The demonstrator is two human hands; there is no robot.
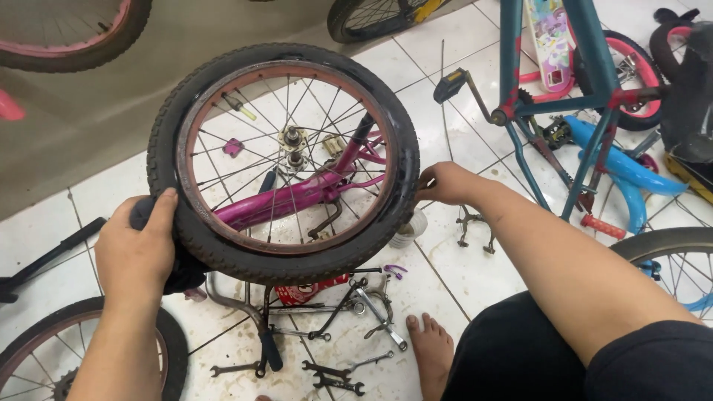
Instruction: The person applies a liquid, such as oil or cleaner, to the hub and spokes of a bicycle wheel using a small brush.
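I hold a small bicycle wheel (282,160) upright in front of me: black knobbly tyre, pinkish rim, thin spokes, a hub in the middle. My left hand (134,249) grips the tyre's lower left edge and presses a dark cloth (182,271) against it. My right hand (445,183) holds the tyre's right edge, fingers curled behind it. A magenta bicycle frame (297,197) lies on the floor behind the wheel, seen through the spokes.
Wrenches (338,375), brake calipers (475,226) and other small parts lie scattered on the white tiled floor by my bare foot (431,353). A teal bicycle frame (564,96) stands at right. Other wheels (44,356) lie at lower left and right.
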